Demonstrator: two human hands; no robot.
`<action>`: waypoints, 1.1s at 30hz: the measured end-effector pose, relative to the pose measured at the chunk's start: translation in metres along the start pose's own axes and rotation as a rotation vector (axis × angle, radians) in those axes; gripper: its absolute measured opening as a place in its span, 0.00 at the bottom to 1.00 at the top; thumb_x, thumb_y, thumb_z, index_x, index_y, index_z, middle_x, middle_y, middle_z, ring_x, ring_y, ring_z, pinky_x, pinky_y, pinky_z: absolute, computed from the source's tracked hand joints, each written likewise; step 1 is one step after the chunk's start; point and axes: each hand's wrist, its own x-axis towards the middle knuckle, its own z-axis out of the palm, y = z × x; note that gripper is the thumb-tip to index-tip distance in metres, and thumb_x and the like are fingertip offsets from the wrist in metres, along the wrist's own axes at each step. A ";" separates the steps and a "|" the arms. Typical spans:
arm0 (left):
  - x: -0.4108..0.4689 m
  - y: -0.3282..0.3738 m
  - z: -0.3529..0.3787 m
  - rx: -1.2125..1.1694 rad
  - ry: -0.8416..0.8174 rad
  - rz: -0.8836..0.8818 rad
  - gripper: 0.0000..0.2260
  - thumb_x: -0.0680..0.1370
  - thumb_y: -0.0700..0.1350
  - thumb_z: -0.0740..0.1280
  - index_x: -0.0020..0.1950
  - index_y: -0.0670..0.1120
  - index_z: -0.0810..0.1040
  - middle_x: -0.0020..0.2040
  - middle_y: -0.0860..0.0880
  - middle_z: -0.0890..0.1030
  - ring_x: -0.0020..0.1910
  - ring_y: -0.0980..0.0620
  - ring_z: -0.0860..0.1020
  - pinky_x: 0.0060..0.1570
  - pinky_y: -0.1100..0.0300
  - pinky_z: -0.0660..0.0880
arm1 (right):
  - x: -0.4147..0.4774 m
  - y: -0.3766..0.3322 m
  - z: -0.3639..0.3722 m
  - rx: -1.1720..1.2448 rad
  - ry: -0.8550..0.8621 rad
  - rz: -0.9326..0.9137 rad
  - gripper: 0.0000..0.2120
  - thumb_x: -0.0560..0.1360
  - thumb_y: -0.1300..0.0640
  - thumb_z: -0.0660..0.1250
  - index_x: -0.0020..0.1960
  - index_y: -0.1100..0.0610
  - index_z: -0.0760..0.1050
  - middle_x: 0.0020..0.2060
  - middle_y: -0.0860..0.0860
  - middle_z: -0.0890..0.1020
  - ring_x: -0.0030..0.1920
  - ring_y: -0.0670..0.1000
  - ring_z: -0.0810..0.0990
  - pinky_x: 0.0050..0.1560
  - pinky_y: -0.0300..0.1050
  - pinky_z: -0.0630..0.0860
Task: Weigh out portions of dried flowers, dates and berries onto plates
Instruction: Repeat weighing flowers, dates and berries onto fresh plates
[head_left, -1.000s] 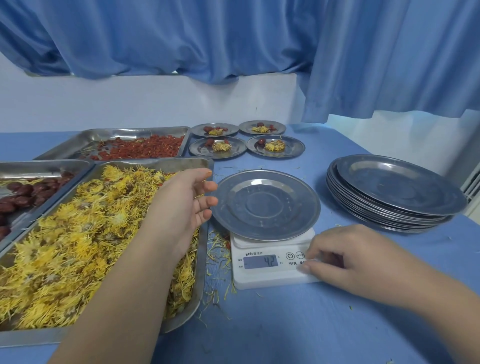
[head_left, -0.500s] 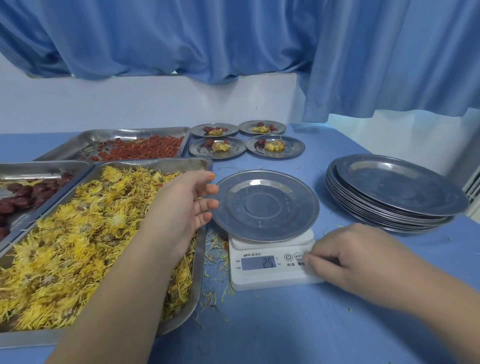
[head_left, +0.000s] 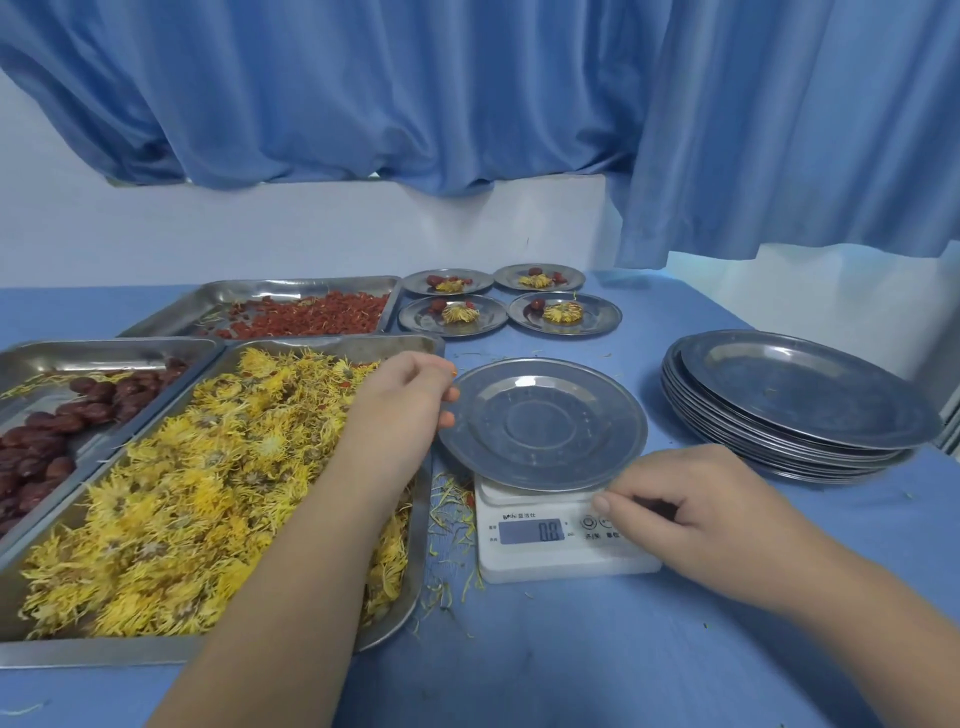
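Both hands (head_left: 400, 402) (head_left: 691, 512) forward, palms down, fingers curled.

— Where are we?

— We seem to be in a plain food-portioning workroom. We see a blue desk (head_left: 571, 665) against a bare white wall (head_left: 260, 234) under blue curtains (head_left: 467, 93).

— What suggests food work?

— We see steel trays (head_left: 291, 291) of dried flowers (head_left: 171, 499), dates (head_left: 47, 441) and berries (head_left: 311, 322), a digital scale (head_left: 545, 551), and stacked metal plates (head_left: 800, 405).
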 end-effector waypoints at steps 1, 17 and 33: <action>-0.001 0.003 -0.004 0.003 -0.005 0.001 0.07 0.80 0.46 0.62 0.50 0.51 0.80 0.45 0.51 0.84 0.37 0.54 0.80 0.41 0.58 0.74 | 0.002 -0.004 0.000 0.009 0.023 -0.025 0.18 0.76 0.46 0.62 0.31 0.53 0.68 0.26 0.48 0.69 0.28 0.45 0.68 0.31 0.46 0.69; 0.018 0.012 -0.172 0.837 -0.045 0.129 0.09 0.79 0.61 0.59 0.50 0.61 0.77 0.46 0.60 0.82 0.42 0.60 0.81 0.42 0.58 0.76 | 0.045 -0.021 0.017 -0.022 0.207 -0.073 0.18 0.76 0.51 0.64 0.30 0.57 0.73 0.24 0.50 0.72 0.28 0.48 0.71 0.33 0.49 0.73; 0.066 -0.004 -0.166 1.104 -0.226 0.006 0.17 0.77 0.49 0.70 0.66 0.53 0.73 0.65 0.49 0.76 0.59 0.49 0.76 0.61 0.53 0.73 | 0.031 -0.023 0.026 -0.060 0.224 -0.086 0.16 0.75 0.52 0.66 0.29 0.54 0.72 0.24 0.46 0.70 0.27 0.44 0.70 0.31 0.48 0.72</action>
